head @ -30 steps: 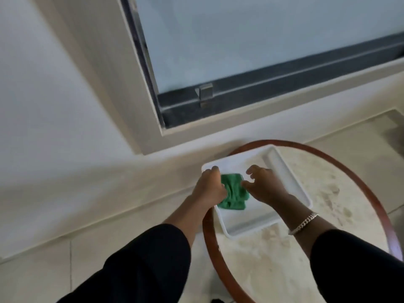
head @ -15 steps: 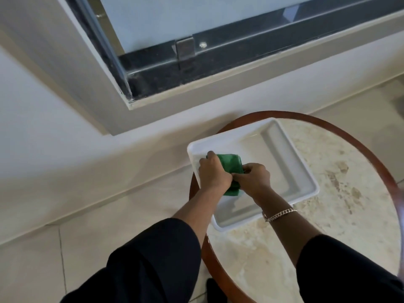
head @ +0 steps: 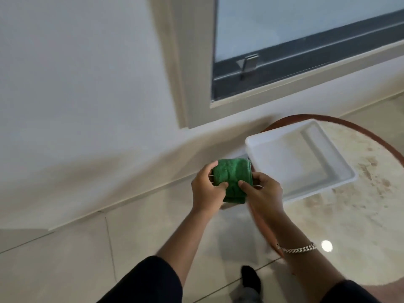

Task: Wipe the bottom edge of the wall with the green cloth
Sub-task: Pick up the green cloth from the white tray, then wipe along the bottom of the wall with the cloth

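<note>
- The folded green terry cloth (head: 231, 178) is held in the air between both hands, just left of the shallow white rectangular plastic tray (head: 328, 189), which serves as landmark here.
- The left hand (head: 207, 191) grips the cloth's left side, fingers curled over the top edge and thumb pressed on its front.
- The right hand (head: 262, 193) pinches the cloth's right side, thumb on the front face and fingers behind; a silver chain bracelet (head: 297, 249) circles that wrist.
- The tray sits on a round marble-topped table with a reddish-brown rim (head: 371, 215), its left corner overhanging the rim.
- Left of and beyond the tray, the bottom edge of the white wall (head: 131, 199) meets the pale tiled floor (head: 65, 259); that strip and the floor before it lie open.
- Above the tray stands a dark-framed window (head: 306, 51).
- No writing or labels can be read.
</note>
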Demonstrator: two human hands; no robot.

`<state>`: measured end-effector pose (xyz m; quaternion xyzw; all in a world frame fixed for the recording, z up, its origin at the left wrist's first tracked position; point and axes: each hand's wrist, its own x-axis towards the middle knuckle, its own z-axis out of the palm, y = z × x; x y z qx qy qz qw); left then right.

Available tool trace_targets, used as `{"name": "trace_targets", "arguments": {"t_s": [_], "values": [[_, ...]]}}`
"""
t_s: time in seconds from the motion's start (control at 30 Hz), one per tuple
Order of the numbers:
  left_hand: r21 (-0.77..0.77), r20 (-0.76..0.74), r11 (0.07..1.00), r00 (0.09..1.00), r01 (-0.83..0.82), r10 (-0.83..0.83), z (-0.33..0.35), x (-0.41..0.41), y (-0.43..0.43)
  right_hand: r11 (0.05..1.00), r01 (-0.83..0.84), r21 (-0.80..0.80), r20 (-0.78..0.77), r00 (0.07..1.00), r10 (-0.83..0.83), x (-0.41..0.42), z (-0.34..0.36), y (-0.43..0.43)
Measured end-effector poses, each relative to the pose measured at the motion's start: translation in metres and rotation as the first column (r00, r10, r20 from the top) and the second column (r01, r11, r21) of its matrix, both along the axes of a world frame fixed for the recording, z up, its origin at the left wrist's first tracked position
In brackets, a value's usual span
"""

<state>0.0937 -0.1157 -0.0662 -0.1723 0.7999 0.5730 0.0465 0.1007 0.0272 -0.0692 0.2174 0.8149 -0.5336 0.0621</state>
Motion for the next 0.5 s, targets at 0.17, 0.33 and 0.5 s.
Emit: {"name": "trace_targets", "arguments": {"t_s": [0.17,0.33,0.5], "values": [[-0.024,-0.002,0.999,0.999,0.048,-0.048,-0.076,0.053,-0.117,0.999,-0.02,-0.038,0.034,0.999,0.021,0.05,-0.068,-0.107],[-0.087,0.041,0.996,0.999,-0.014,0.018,-0.203,0.094,-0.198,0.993,-0.109,-0.044,0.088,0.99,0.112,0.075,-0.193,-0.194],[-0.15,-0.021,0.987,0.998,-0.064,0.061,-0.35,0.11,-0.271,0.968,-0.244,-0.066,0.094,0.964,0.25,0.066,-0.334,-0.265]]}}
